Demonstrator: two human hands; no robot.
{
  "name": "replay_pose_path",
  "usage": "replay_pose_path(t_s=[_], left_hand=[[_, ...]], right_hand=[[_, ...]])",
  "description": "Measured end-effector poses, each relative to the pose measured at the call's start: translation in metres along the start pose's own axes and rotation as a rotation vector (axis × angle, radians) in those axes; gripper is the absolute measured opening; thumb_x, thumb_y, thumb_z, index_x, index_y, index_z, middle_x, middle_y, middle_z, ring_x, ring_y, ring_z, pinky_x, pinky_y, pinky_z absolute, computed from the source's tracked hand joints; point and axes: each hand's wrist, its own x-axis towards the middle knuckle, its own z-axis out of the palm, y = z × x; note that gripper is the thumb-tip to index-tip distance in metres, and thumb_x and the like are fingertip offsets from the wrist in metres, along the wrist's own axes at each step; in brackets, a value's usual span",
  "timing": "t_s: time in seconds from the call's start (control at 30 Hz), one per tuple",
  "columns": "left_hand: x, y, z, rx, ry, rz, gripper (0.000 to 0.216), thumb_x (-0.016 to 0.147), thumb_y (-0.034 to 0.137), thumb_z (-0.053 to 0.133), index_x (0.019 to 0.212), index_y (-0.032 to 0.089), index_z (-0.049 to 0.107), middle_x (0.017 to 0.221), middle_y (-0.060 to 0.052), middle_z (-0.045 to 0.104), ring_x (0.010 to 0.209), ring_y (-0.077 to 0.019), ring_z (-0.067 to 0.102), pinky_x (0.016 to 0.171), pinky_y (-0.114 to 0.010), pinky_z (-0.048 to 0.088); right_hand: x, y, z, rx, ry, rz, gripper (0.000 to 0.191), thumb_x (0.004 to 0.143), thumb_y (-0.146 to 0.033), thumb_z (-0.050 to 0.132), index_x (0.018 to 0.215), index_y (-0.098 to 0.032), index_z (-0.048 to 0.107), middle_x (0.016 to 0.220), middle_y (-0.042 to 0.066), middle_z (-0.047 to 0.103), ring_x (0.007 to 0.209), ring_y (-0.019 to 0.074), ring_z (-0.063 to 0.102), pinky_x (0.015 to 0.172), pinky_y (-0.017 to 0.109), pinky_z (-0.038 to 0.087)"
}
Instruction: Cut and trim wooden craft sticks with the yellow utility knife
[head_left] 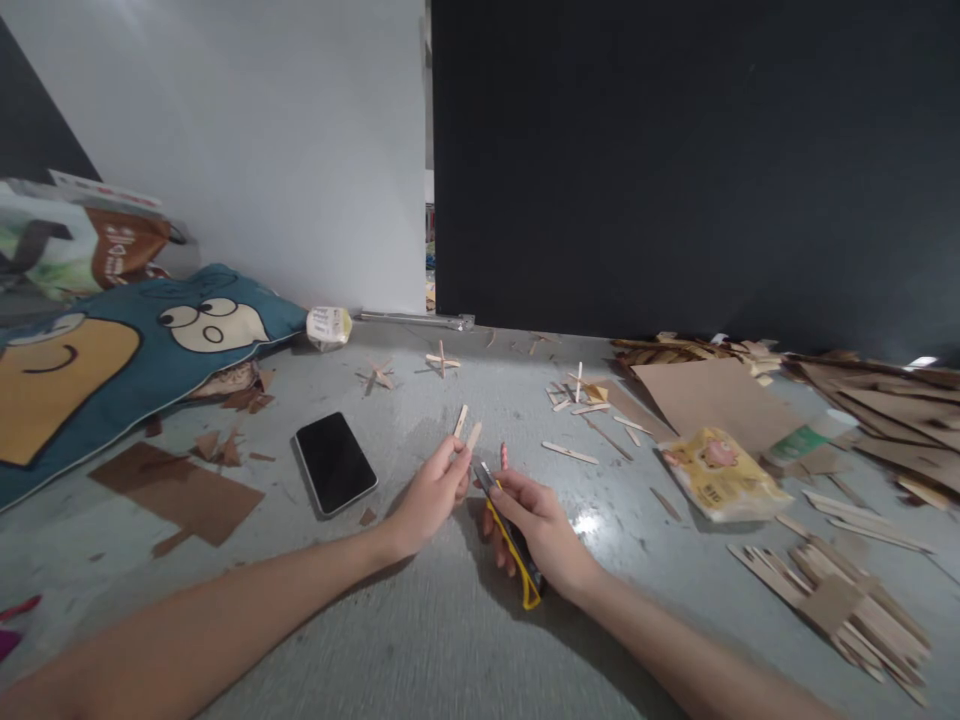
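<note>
left hand (436, 484): pinching wooden sticks (474, 436) | right hand (541, 522): gripping yellow cutter (519, 552) | yellow packet (718, 477): contents hidden

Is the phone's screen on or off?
It looks off: the phone shows just plain black, with nothing lit up.

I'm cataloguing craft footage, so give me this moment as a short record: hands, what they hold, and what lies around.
left hand: holds a pale wooden stick; a second shows beside it
right hand: grips a yellow-and-black utility knife
left side: phone, screen dark; blue cartoon cushion
right side: yellow packet; bundled sticks
surface: grey, with scattered scraps
</note>
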Motion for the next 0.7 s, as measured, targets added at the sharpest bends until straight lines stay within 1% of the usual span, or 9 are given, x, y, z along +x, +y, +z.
replay_pose_path(t_s=[0.1, 0.23, 0.37, 0.5, 0.6, 0.7], left_hand=[[0.0, 0.004, 0.001, -0.021, 0.051, -0.008, 0.047, 0.09, 0.067, 0.059, 0.086, 0.023, 0.043, 0.056, 0.012, 0.029, 0.047, -0.0074, 0.02, 0.046, -0.023, 0.014], [0.003, 0.005, -0.001, -0.087, 0.117, 0.013, 0.047, 0.087, 0.068, 0.061, 0.091, 0.022, 0.047, 0.057, 0.012, 0.031, 0.045, -0.0066, 0.02, 0.045, -0.022, 0.013], [0.005, 0.003, -0.002, -0.101, 0.108, 0.021, 0.044, 0.087, 0.063, 0.062, 0.092, 0.022, 0.048, 0.058, 0.012, 0.033, 0.044, -0.0063, 0.022, 0.045, -0.021, 0.014], [0.003, 0.004, -0.001, -0.094, 0.117, 0.009, 0.035, 0.091, 0.055, 0.059, 0.093, 0.022, 0.048, 0.059, 0.011, 0.033, 0.046, -0.0067, 0.022, 0.046, -0.02, 0.016], [0.001, 0.005, 0.0, -0.064, 0.102, -0.003, 0.03, 0.094, 0.05, 0.056, 0.095, 0.021, 0.049, 0.06, 0.011, 0.032, 0.047, -0.0073, 0.022, 0.047, -0.02, 0.017], [-0.002, 0.004, 0.001, 0.038, 0.035, 0.037, 0.034, 0.098, 0.054, 0.051, 0.1, 0.021, 0.051, 0.063, 0.01, 0.034, 0.05, -0.0087, 0.027, 0.049, -0.021, 0.022]], right_hand=[[0.0, 0.001, 0.0, 0.035, 0.018, -0.003, 0.054, 0.079, -0.069, 0.075, 0.094, -0.022, 0.053, 0.064, -0.005, 0.066, 0.037, 0.0104, 0.057, 0.032, 0.019, 0.044], [0.0, 0.002, 0.0, 0.087, 0.059, -0.016, 0.053, 0.077, -0.067, 0.077, 0.094, -0.022, 0.053, 0.062, -0.005, 0.065, 0.036, 0.0108, 0.056, 0.031, 0.019, 0.042], [0.0, 0.001, 0.001, 0.077, 0.061, -0.004, 0.053, 0.077, -0.067, 0.077, 0.093, -0.022, 0.053, 0.063, -0.004, 0.066, 0.036, 0.0109, 0.055, 0.032, 0.02, 0.042], [-0.002, -0.001, 0.001, 0.085, 0.063, -0.009, 0.052, 0.078, -0.067, 0.077, 0.092, -0.023, 0.054, 0.064, -0.004, 0.065, 0.037, 0.0115, 0.055, 0.032, 0.021, 0.041], [-0.003, -0.008, -0.003, 0.05, 0.121, -0.122, 0.048, 0.084, -0.068, 0.071, 0.096, -0.023, 0.057, 0.062, -0.005, 0.06, 0.035, 0.0113, 0.049, 0.033, 0.024, 0.04], [0.0, -0.014, -0.012, -0.164, 0.307, -0.317, 0.04, 0.088, -0.063, 0.067, 0.093, -0.024, 0.061, 0.057, -0.006, 0.049, 0.042, 0.012, 0.044, 0.042, 0.026, 0.041]])
